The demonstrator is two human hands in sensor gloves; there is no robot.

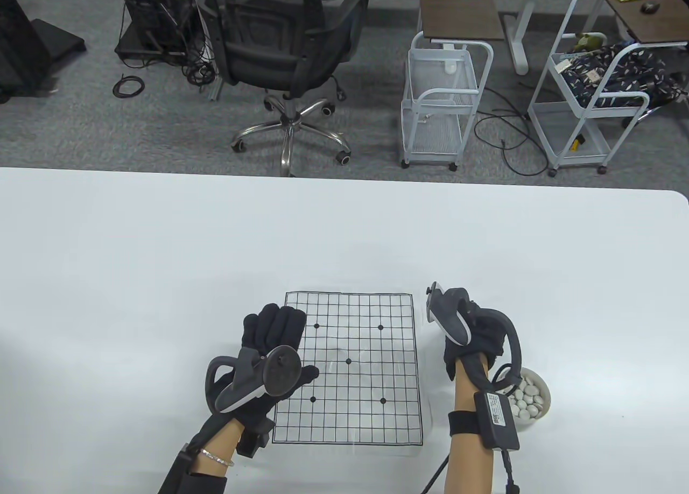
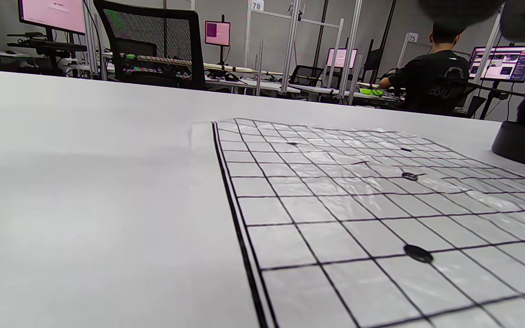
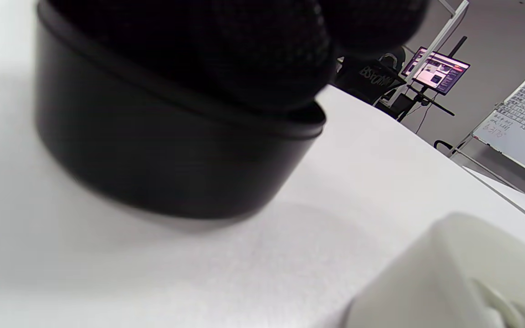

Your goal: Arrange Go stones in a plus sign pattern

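Observation:
A paper Go board [image 1: 355,370] with a black grid lies flat near the table's front edge; its grid [image 2: 358,205] shows only printed dots. My left hand [image 1: 277,330] rests flat on the board's left edge, fingers straight. My right hand [image 1: 473,335] hovers just right of the board, curled down over a black bowl [image 3: 176,150] that it hides in the table view. Its gloved fingers [image 3: 244,45] reach into that bowl, and what they hold is hidden. A white bowl [image 1: 543,402] of white stones [image 1: 525,400] stands beside my right wrist.
The black bowl [image 2: 522,143] stands off the board's right side. The white table [image 1: 161,257] stretches wide to the left and back. Beyond its far edge are an office chair [image 1: 290,58] and white carts [image 1: 441,106].

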